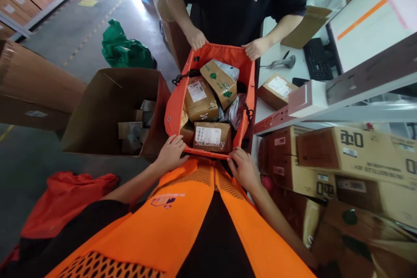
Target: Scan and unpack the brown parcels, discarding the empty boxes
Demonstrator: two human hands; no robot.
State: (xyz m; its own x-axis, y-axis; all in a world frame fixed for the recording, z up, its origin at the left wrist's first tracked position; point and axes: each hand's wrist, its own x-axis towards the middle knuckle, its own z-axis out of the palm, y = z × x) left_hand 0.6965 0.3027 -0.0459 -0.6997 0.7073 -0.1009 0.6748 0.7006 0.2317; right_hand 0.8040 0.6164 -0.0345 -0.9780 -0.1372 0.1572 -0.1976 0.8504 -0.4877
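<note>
Okay, head view: orange-red bag [174,115], smooth coated-looking fabric, soft walls, mouth spread into a rough rectangle. Black cord loops hang off both long sides; a small eyelet shows on the flared left flap.

Contents are mixed. A brown box with green-printed tape [219,83] lies tilted on top, next to a squarish carton with a white label [200,99]. The low carton lettered "beauty" [212,137] lies by the near rim, and crinkled plastic pouches [235,113] fill the right side.

Bag location: between the wearer and a co-worker, left of the white tabletop [300,70] — what carries it is hidden. Big open corrugated box [94,113] just beside it on the left, small boxes inside. Crumpled green sack [125,47] beyond that.

Left hand [171,153]: holding the near rim at its left corner, fingers curled over the edge, forearm angled in from lower left. Right hand [245,169]: gripping the same rim at the right corner — thumb inward, fingers bent, forearm from lower right. Co-worker's two hands [196,38] hold the far rim, arms apart.
</note>
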